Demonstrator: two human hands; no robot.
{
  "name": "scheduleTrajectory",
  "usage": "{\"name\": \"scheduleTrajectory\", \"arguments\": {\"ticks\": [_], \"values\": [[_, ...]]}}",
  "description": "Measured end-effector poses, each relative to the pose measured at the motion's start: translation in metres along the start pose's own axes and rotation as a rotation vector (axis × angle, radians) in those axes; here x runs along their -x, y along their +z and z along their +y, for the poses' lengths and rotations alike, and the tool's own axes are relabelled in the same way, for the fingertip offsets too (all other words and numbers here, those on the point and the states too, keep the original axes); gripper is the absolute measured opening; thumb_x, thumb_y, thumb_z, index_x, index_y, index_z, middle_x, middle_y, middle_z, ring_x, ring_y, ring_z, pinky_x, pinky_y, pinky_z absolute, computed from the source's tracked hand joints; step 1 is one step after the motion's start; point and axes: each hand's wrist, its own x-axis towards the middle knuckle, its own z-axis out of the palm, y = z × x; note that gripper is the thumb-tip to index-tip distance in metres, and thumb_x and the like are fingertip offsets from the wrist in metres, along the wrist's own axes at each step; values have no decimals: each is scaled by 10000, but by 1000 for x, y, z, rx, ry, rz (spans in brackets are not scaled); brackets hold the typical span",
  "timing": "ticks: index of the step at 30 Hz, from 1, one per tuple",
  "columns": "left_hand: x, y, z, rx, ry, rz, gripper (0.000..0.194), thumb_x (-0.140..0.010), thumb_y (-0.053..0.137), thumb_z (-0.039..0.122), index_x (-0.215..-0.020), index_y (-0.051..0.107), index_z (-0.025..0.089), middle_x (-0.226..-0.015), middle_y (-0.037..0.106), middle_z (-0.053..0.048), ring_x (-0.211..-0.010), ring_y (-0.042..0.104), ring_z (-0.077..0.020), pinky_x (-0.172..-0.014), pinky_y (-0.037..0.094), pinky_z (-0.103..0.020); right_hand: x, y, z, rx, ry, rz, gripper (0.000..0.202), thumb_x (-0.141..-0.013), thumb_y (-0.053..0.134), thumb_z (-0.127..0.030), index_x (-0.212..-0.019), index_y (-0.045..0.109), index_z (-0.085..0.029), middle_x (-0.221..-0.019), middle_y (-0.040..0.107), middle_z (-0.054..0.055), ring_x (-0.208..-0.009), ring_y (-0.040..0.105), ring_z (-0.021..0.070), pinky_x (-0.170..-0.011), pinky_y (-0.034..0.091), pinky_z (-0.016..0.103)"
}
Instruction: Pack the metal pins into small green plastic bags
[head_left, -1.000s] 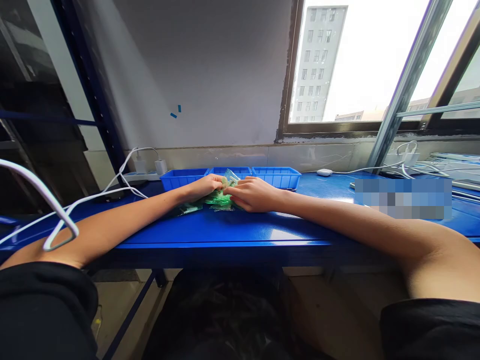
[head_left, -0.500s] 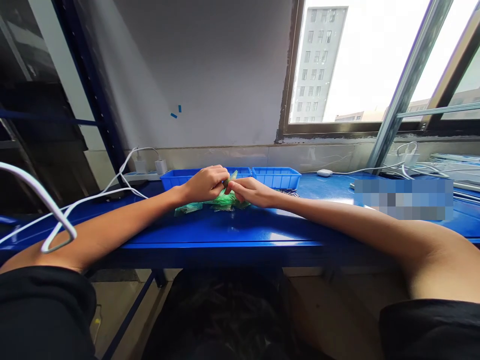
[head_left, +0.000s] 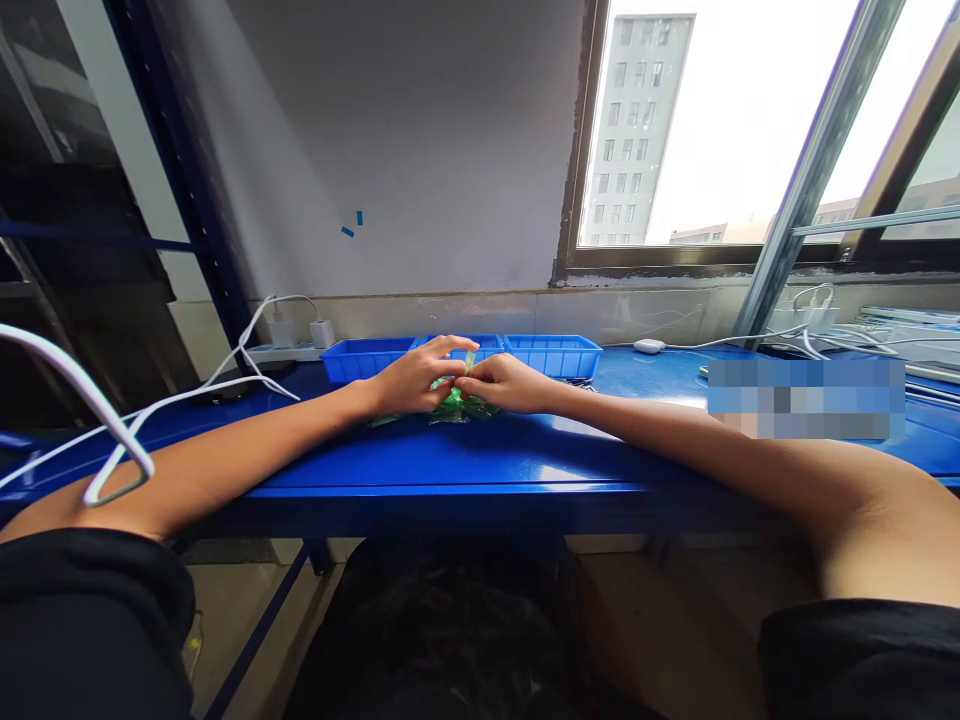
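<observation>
My left hand (head_left: 421,375) and my right hand (head_left: 510,382) meet above the blue table (head_left: 420,460). Between their fingertips a small pale green, see-through plastic bag (head_left: 470,359) sticks up; what it may contain is too small to make out. My right thumb and fingers pinch it from the right. On the left side, my index finger is lifted and stretched out, while the thumb and other fingers are bent in against the bag. Under both hands lies a loose pile of green plastic bags (head_left: 452,407), partly hidden by them.
Behind the hands stand blue plastic bins (head_left: 551,356) in a row against the wall. Small dark pieces (head_left: 581,383) lie by the right bin. White cables (head_left: 247,350) run along the left, with a white cable loop (head_left: 124,440) close by my left arm. A metal post (head_left: 787,190) rises at right.
My left hand has opened somewhat, its index finger now raised and stretched out. The green bag stands more upright, and the left hand covers more of the pile.
</observation>
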Motion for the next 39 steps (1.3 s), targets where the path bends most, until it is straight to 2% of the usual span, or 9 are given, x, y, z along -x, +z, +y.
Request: {"name": "scheduleTrajectory", "arguments": {"ticks": [3, 6, 10, 15, 18, 21, 26, 30, 39], "values": [[-2, -2, -1, -58, -38, -28, 217, -802, 477, 113, -929, 644, 167, -1180, 541, -125, -1126, 507, -239, -958, 458, -405, 1, 0, 0, -8, -6, -2, 463, -912, 408, -459, -545, 366, -179, -508, 290, -65, -488, 269, 53, -509, 202, 249], [-5, -7, 0, -59, -73, -66, 172, -801, 485, 138, -858, 646, 160, -1021, 576, -102, -979, 535, -216, -875, 471, -365, 1, 1, 0, -6, 3, 9, 456, -897, 419, -469, -549, 362, -180, -514, 289, -66, -494, 270, 52, -510, 199, 247], [-8, -12, 4, 157, -160, -57, 152, -805, 471, 152, -735, 607, 153, -868, 572, -61, -816, 548, -151, -757, 462, -268, 0, 2, 1, -5, 16, 26, 409, -882, 424, -424, -559, 353, -182, -528, 296, -64, -511, 280, 56, -522, 204, 248], [-10, -10, 6, 414, -344, 9, 104, -755, 528, 215, -788, 602, 150, -806, 589, -22, -739, 551, -120, -651, 433, -217, 1, 1, 0, -23, 36, 30, 333, -874, 408, -358, -597, 430, -174, -543, 352, -58, -522, 320, 64, -537, 220, 250], [-11, -11, 7, 522, -426, -25, 124, -725, 547, 237, -803, 579, 146, -688, 556, 21, -618, 488, -88, -582, 388, -198, 1, 0, -1, -20, 43, 23, 310, -871, 395, -336, -637, 500, -162, -554, 395, -51, -529, 349, 72, -543, 233, 250], [-12, -14, 8, 574, -470, -81, 165, -734, 552, 281, -823, 575, 144, -593, 488, 49, -543, 420, -76, -518, 335, -187, 1, 0, -1, -25, 54, 21, 298, -860, 394, -318, -622, 487, -165, -548, 384, -54, -526, 341, 70, -546, 235, 248], [-13, -18, 5, 573, -478, -130, 193, -714, 545, 270, -839, 602, 135, -628, 511, 32, -563, 422, -79, -530, 335, -192, 0, 1, 0, -38, 63, 39, 249, -816, 406, -284, -603, 466, -170, -536, 366, -61, -526, 328, 70, -548, 227, 247], [-13, -20, 1, 636, -508, -157, 232, -706, 537, 270, -868, 626, 130, -673, 554, 16, -588, 459, -89, -545, 361, -199, -1, 2, -2, -74, 127, 116, 211, -788, 407, -248, -600, 464, -172, -541, 367, -61, -540, 328, 75, -545, 229, 246], [-9, -14, -6, 780, -548, -101, 317, -625, 518, 209, -919, 608, 135, -757, 617, 0, -712, 548, -123, -634, 427, -219, -2, -1, -11, -105, 290, 202, 157, -817, 420, -184, -667, 463, -180, -573, 495, -38, -544, 395, 83, -534, 257, 237]]}}
